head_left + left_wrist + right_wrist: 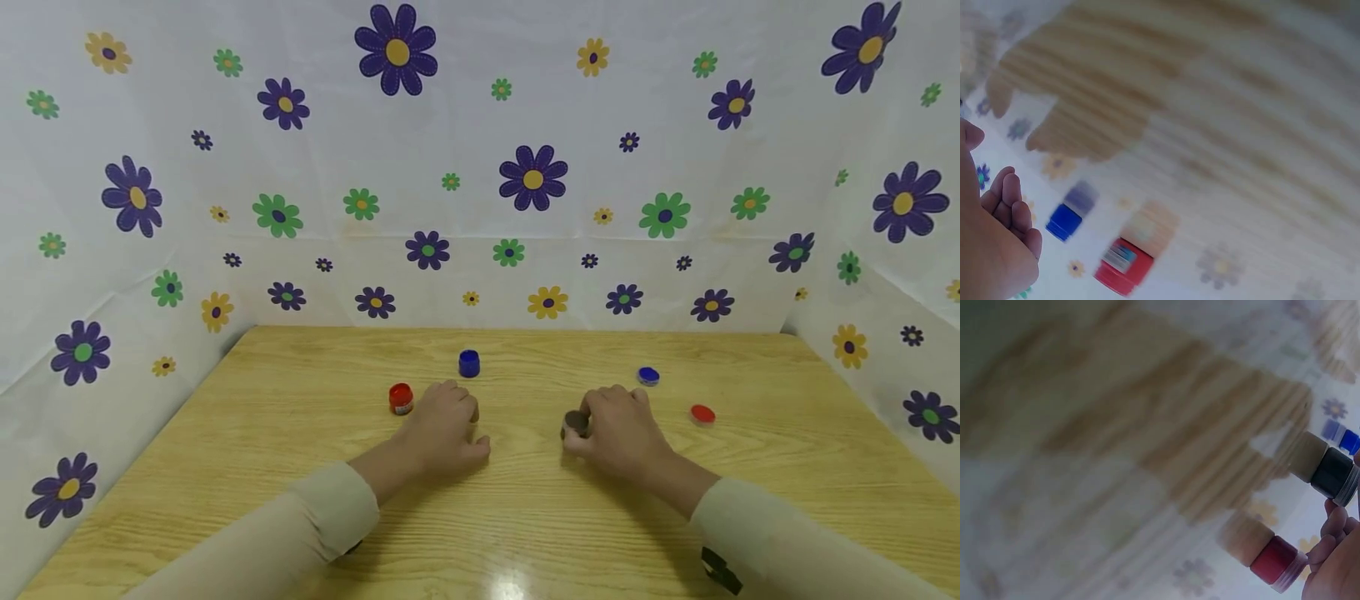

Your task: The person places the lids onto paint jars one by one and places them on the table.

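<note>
My right hand [621,429] grips a small dark paint jar [575,422] between thumb and fingers, close over the table. In the right wrist view, the dark jar [1333,472] shows a clear ridged rim, and its side is partly hidden by the hand. My left hand [442,425] is low at the table, fingers loosely curled, thumb apart, holding nothing. Just left of it stands an upright red paint jar [401,400], uncovered, with a pale label. A blue paint jar [469,364] is behind the left hand. Both also appear beyond that hand in the left wrist view.
Farther right on the wooden table [517,517] lie a flat blue piece [648,377] and a flat red piece [702,414], each with a pale rim. A white sheet [450,108] printed with flowers encloses the table's back and sides.
</note>
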The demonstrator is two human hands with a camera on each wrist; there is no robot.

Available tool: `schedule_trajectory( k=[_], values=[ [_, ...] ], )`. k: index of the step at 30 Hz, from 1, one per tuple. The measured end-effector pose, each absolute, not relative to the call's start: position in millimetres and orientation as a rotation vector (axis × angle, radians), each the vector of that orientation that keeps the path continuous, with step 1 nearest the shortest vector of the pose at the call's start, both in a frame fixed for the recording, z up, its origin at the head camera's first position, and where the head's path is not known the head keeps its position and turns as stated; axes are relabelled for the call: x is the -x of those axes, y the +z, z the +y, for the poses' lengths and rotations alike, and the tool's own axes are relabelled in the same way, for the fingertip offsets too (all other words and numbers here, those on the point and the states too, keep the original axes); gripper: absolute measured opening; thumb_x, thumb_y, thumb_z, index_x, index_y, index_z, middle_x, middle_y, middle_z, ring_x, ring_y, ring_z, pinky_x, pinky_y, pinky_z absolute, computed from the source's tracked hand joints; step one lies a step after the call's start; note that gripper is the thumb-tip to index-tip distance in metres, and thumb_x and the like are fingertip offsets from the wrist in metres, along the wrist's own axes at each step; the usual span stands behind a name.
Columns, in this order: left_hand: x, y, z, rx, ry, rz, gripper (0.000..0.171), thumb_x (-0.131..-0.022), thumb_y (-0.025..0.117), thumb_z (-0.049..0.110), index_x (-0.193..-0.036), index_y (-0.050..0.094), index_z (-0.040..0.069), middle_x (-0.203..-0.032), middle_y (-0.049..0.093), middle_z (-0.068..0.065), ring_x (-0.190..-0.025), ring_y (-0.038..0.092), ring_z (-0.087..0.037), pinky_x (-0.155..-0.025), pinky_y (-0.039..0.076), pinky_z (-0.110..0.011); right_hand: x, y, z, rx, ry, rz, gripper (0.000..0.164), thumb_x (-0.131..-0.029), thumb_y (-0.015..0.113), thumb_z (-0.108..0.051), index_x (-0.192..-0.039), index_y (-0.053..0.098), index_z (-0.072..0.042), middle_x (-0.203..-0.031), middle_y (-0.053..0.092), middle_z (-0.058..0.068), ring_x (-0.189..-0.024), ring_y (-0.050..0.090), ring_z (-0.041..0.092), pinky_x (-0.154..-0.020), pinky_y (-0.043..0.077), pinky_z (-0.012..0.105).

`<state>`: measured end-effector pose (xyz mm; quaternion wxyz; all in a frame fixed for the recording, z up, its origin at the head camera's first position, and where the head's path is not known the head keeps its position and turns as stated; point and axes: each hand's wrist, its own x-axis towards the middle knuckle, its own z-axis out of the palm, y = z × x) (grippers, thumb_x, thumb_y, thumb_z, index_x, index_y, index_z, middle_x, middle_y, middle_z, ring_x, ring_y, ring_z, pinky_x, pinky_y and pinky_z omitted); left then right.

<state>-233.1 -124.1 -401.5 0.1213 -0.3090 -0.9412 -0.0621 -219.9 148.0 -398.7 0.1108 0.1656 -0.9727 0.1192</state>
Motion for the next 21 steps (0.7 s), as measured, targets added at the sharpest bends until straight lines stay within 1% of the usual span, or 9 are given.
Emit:
schedule_trajectory(
  k=[4, 9, 11, 15, 21],
  values=[
    [235, -396, -138, 0.824, -0.227, -2.747, 0.028, -0.082, 0.066, 0.036, -0.085, 0.066, 0.008, -0.085, 0.064, -0.001, -0.083, 0.051, -0.021, -0.085, 0.044, -0.039, 221, -399, 152, -0.469, 0.342, -2.847, 0.028, -0.079, 0.07, -0.036, -0.087, 0.066, -0.01, -0.08, 0.062, -0.002, -0.079, 0.054, 0.018, -0.081, 0.034, 0.044],
    [243, -393, -155, 0.727, -0.193, -2.682, 0.031, -0.08, 0.07, 0.036, -0.086, 0.068, 0.006, -0.083, 0.067, -0.003, -0.079, 0.052, -0.021, -0.081, 0.045, -0.038, 221, -398, 154, -0.466, 0.321, -2.834, 0.028, -0.079, 0.07, -0.036, -0.087, 0.066, -0.009, -0.082, 0.063, 0.0, -0.081, 0.055, 0.02, -0.084, 0.035, 0.047],
    [247, -393, -163, 0.694, -0.188, -2.631, 0.032, -0.079, 0.072, 0.036, -0.086, 0.069, 0.005, -0.083, 0.067, -0.004, -0.08, 0.054, -0.022, -0.08, 0.046, -0.04, 221, -397, 154, -0.466, 0.314, -2.83, 0.027, -0.079, 0.07, -0.035, -0.087, 0.066, -0.009, -0.081, 0.063, 0.0, -0.081, 0.056, 0.02, -0.084, 0.036, 0.047],
    [251, -391, -177, 0.628, -0.23, -2.551, 0.036, -0.076, 0.076, 0.033, -0.091, 0.068, 0.002, -0.087, 0.066, -0.009, -0.088, 0.057, -0.028, -0.084, 0.047, -0.045, 221, -398, 155, -0.469, 0.3, -2.82, 0.027, -0.079, 0.07, -0.035, -0.086, 0.067, -0.009, -0.08, 0.063, 0.0, -0.08, 0.056, 0.019, -0.082, 0.035, 0.046],
    [256, -389, -194, 0.469, -0.245, -2.617, 0.048, -0.078, 0.075, 0.039, -0.103, 0.064, 0.0, -0.101, 0.064, -0.013, -0.102, 0.052, -0.034, -0.09, 0.041, -0.049, 222, -400, 156, -0.457, 0.287, -2.819, 0.028, -0.078, 0.07, -0.035, -0.086, 0.067, -0.009, -0.08, 0.063, 0.001, -0.079, 0.055, 0.019, -0.082, 0.035, 0.045]
  ],
)
